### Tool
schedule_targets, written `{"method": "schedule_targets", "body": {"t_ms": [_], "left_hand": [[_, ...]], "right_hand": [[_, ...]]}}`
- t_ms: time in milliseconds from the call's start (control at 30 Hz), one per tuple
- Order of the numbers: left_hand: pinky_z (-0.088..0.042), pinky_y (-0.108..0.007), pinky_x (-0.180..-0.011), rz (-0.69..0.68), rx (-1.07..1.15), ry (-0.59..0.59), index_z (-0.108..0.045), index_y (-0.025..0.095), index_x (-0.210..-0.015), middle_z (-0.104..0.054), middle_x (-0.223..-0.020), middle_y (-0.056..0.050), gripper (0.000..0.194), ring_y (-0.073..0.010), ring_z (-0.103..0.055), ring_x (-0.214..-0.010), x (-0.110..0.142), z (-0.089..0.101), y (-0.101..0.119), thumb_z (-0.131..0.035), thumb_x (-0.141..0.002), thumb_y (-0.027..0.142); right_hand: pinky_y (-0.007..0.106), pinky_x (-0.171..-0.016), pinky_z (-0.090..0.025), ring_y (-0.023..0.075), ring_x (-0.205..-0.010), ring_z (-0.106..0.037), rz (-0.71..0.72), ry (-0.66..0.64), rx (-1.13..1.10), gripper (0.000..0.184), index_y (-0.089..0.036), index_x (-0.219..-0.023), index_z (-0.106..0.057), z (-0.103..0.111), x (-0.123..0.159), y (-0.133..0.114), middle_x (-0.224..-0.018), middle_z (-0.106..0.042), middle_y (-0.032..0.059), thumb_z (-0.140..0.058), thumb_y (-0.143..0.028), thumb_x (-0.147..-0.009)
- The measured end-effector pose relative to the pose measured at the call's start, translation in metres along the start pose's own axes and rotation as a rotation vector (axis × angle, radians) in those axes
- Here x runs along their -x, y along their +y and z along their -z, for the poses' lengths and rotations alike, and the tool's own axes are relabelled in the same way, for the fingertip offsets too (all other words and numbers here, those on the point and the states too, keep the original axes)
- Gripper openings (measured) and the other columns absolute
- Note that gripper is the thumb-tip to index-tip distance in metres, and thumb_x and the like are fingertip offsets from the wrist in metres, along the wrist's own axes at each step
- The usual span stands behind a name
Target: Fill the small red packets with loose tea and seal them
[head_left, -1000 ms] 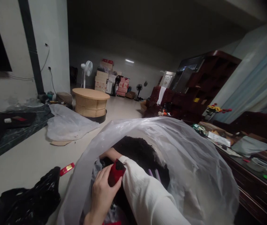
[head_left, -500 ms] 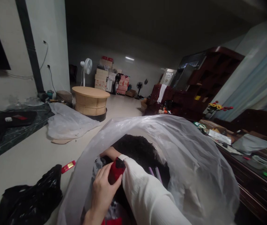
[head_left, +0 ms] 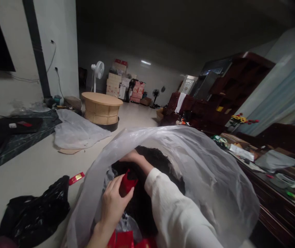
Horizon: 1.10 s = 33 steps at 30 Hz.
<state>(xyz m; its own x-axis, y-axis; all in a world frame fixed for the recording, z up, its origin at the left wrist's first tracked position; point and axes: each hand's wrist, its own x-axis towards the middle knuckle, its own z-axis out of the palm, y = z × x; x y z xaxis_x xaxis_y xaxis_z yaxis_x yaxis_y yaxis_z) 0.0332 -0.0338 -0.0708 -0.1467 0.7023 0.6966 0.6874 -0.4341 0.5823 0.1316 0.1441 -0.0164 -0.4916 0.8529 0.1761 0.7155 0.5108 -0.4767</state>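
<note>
My left hand [head_left: 115, 197] grips a small red packet [head_left: 128, 184] between thumb and fingers. The packet's mouth gapes upward, with something dark inside it. Around both hands spreads a large translucent plastic bag [head_left: 201, 155], holding a mass of black, shredded-looking material [head_left: 156, 158]. My right hand [head_left: 130, 156], below a white sleeve, reaches into the bag past the packet; its fingers are hidden by the bag's left edge. More red packets [head_left: 124, 239] lie at the bottom of the view, close to my left wrist, beside crumpled greyish plastic [head_left: 128, 224].
On the floor at left are a black plastic bag [head_left: 37, 210] and one red packet [head_left: 76, 178]. Beyond lie a plastic sheet [head_left: 80, 132] and a round wooden table [head_left: 102, 108]. A cluttered dark wooden table [head_left: 274, 196] stands at right.
My right hand has moved away from the packet, with the forearm further right and more wrist showing. Two purple sticks are now covered by the sleeve. More red packets show at the bottom.
</note>
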Motion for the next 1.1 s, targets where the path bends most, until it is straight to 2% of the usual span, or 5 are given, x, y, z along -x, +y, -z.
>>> {"method": "schedule_targets", "body": {"t_ms": [500,767,867,1000,1100], "left_hand": [[-0.055,-0.036,-0.079,0.016,-0.012,-0.011,-0.062,0.016,-0.109,-0.069,-0.1,-0.01,0.037,-0.0256,-0.066,-0.092,-0.003,0.017,0.005,-0.06,-0.08,0.039],[-0.056,-0.034,-0.073,0.074,-0.002,-0.016,-0.062,0.016,-0.107,-0.069,-0.099,-0.009,0.041,-0.025,-0.067,-0.088,-0.006,0.024,0.0,-0.062,-0.076,0.043],[-0.055,-0.034,-0.073,0.085,0.005,-0.012,-0.063,0.016,-0.106,-0.069,-0.099,-0.01,0.04,-0.0252,-0.068,-0.088,-0.006,0.022,0.001,-0.062,-0.076,0.043],[-0.055,-0.035,-0.073,0.08,-0.003,-0.025,-0.063,0.016,-0.107,-0.07,-0.099,-0.01,0.042,-0.0258,-0.067,-0.088,-0.005,0.02,0.001,-0.062,-0.075,0.044],[-0.055,-0.035,-0.072,0.08,-0.008,-0.024,-0.063,0.016,-0.108,-0.07,-0.1,-0.01,0.042,-0.0257,-0.067,-0.088,-0.005,0.019,0.002,-0.062,-0.075,0.043]], "right_hand": [[0.031,-0.086,-0.047,0.02,-0.093,-0.062,0.104,-0.035,-0.036,0.031,-0.024,-0.107,-0.071,0.03,0.074,0.002,-0.101,-0.066,0.0068,-0.072,-0.021,-0.075],[0.036,-0.09,-0.046,0.0202,-0.094,-0.063,-0.066,0.241,-0.206,0.016,-0.024,-0.094,-0.073,0.037,0.122,0.024,-0.096,-0.069,0.005,-0.062,-0.022,-0.082],[0.041,-0.099,-0.042,0.0235,-0.112,-0.057,-0.114,0.244,-0.192,0.034,-0.022,-0.118,-0.064,0.022,0.148,0.025,-0.118,-0.063,0.0107,-0.058,-0.034,-0.086],[0.057,-0.105,-0.03,0.0382,-0.137,-0.026,-0.124,0.124,0.017,0.105,-0.023,-0.147,-0.028,-0.007,0.174,0.011,-0.152,-0.023,0.0204,-0.077,-0.057,-0.06],[0.057,-0.1,-0.035,0.0402,-0.132,-0.031,-0.067,0.153,0.193,0.097,-0.026,-0.142,-0.037,-0.022,0.175,0.0,-0.151,-0.024,0.0196,-0.08,-0.051,-0.059]]}}
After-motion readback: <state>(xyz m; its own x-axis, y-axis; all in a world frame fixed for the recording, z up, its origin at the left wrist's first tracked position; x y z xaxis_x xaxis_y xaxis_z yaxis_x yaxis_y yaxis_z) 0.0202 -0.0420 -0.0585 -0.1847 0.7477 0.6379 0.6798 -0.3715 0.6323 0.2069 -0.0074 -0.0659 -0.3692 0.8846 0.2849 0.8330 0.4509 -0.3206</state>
